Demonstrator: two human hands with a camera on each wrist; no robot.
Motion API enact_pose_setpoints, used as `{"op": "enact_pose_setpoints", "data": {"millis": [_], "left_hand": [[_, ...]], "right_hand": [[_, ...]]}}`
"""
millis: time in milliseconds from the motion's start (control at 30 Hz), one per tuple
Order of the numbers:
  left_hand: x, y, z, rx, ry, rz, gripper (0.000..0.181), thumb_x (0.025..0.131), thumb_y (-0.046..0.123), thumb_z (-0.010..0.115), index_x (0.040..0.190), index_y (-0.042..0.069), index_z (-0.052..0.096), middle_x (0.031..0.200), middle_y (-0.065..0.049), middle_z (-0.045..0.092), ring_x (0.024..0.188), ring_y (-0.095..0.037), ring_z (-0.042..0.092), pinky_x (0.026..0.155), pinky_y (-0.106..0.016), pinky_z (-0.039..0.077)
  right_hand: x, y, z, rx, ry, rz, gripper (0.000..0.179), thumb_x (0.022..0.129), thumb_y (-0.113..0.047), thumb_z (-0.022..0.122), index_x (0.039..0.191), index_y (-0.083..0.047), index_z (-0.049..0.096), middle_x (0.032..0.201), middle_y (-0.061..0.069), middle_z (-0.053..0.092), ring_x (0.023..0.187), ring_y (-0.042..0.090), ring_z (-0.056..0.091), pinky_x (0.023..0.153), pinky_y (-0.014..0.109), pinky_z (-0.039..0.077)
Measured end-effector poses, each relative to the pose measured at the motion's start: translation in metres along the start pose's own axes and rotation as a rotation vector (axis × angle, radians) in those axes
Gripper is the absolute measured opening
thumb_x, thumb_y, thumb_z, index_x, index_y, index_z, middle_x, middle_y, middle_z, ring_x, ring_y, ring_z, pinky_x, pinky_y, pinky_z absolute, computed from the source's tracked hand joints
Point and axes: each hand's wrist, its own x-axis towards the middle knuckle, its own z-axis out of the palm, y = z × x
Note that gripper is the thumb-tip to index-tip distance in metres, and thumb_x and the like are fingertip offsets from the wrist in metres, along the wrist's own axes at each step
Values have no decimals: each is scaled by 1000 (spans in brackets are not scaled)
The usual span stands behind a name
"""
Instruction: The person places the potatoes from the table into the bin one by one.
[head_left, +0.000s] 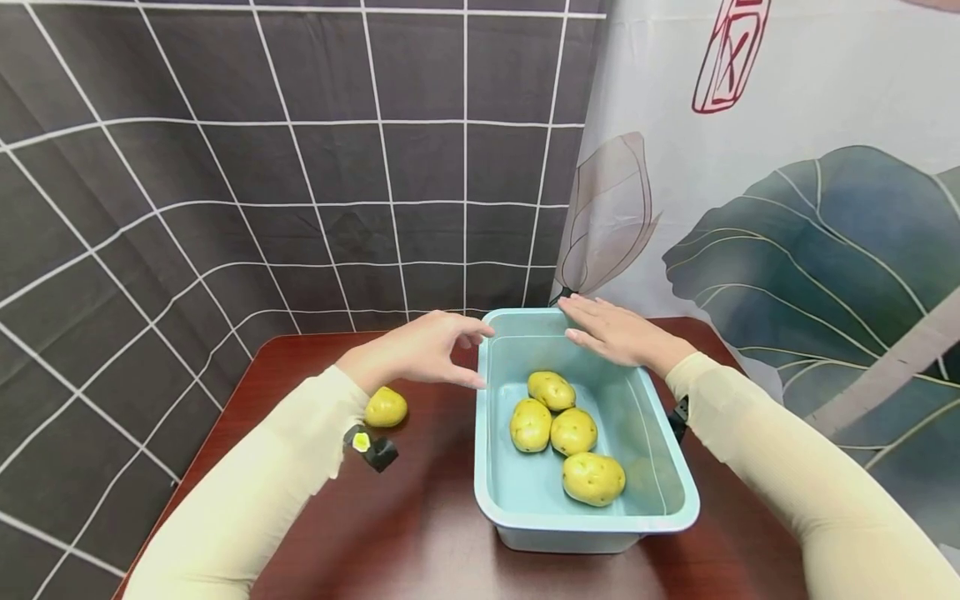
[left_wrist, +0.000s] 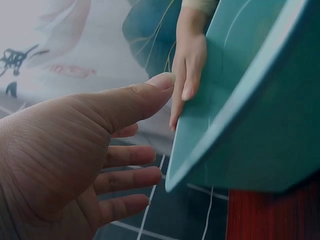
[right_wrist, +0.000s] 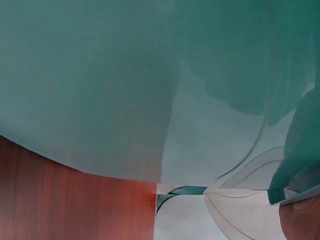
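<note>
A light blue plastic bin (head_left: 585, 523) stands on the table, with several yellow potatoes (head_left: 593, 478) lying on its floor. My left hand (head_left: 420, 348) hovers at the bin's left rim, thumb spread from loosely bent fingers. The left wrist view shows that hand (left_wrist: 55, 155) with nothing in its grasp and a gap before the rim. Across the far right corner of the bin, my right hand (head_left: 621, 332) rests on the rim with fingers extended. The bin's wall (right_wrist: 125, 100) fills most of the right wrist view, and only a bit of the hand shows.
One more potato (head_left: 386, 407) lies on the reddish-brown table (head_left: 360, 533), beside my left wrist. A dark grid-patterned cloth (head_left: 420, 158) hangs behind the table, and a white curtain with leaf prints (head_left: 645, 75) hangs at the right.
</note>
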Motion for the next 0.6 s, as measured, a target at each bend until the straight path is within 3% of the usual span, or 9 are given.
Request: {"op": "enact_pose_setpoints", "data": {"millis": [300,600], "left_hand": [[-33,-31,1,-20,28,-120,68,74,44,80,130,11,58,119,-1,64,110,-16,59,95,-35,46],[-57,-63,20,-30,68,-154,63,75,40,80,127,10,60,123,-3,63,113,-20,59,96,-39,46]], "right_hand": [[-1,-1,1,19,13,8,62,102,-40,42,154,-14,20,159,1,18,146,22,12,116,46,9],[-1,-1,-1,3,7,0,64,102,-44,40,154,-15,19,159,2,18,146,20,11,116,46,10]]}}
